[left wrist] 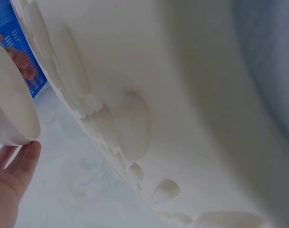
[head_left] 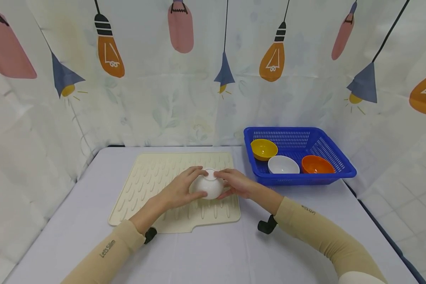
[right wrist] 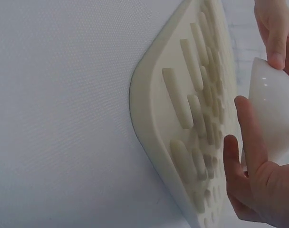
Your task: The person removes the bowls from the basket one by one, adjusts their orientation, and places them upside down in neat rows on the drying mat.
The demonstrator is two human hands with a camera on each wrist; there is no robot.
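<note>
Head view: both my hands cup a white bowl point(head_left: 208, 188) turned upside down on the ribbed cream mat point(head_left: 156, 177), left hand point(head_left: 180, 189) and right hand point(head_left: 236, 183) curled round its sides. Nothing blocks it. Off to the right, well apart, a blue mesh basket point(head_left: 335, 157) holds smooth yellow point(head_left: 264, 149), white point(head_left: 283, 165) and orange point(head_left: 316, 165) bowls. Whether the rim sits flat, I can't quite tell.

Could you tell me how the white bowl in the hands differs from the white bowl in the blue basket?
The held white bowl is upside down over the drying mat; the basket's white bowl sits upright. The left hand and right hand grip the first; the second lies untouched in the blue basket. Both look plain white and similar in size.
</note>
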